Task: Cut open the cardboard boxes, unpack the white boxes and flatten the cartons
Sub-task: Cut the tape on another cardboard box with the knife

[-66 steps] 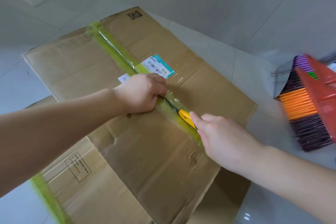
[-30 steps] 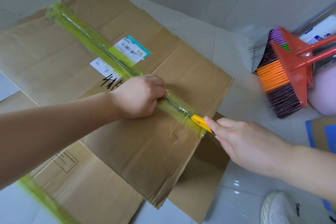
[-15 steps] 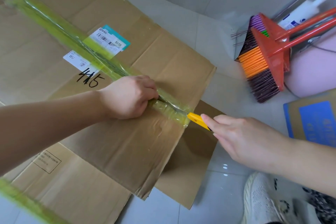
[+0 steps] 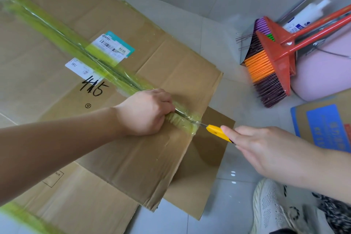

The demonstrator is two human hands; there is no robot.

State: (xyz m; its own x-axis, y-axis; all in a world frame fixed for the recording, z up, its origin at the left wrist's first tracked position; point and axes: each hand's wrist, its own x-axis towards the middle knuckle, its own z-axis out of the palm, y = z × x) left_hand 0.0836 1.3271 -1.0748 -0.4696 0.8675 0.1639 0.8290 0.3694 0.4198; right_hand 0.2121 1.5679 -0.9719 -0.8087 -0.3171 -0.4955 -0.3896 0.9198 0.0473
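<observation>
Seen from the head camera, looking down at a pale tiled floor (image 4: 199,24), a large flattened cardboard box (image 4: 171,66) lies flat, with another flat carton (image 4: 76,201) partly under its near edge. A strip of yellow-green tape (image 4: 62,40) runs diagonally along the top carton's centre seam, passing over two white shipping labels (image 4: 112,46), and "415" is handwritten in black beside it. The left hand (image 4: 144,112) is a closed fist resting on the carton, its fingers curled round a bunched-up stretch of the tape near the carton's right edge. The right hand (image 4: 266,150) grips the handle of a yellow utility knife (image 4: 216,130), with the forefinger laid along its top; the thin metal blade points toward the left hand and sits at the end of the tape, right at the carton's edge. To the right, well apart from the carton, two red brooms (image 4: 273,62) with orange and purple bristles lean on the floor against something pink. Nearer, at the right edge, is part of a cardboard box with a blue label (image 4: 326,125). At the bottom right a white mesh shoe (image 4: 269,211) rests on the tiles.
</observation>
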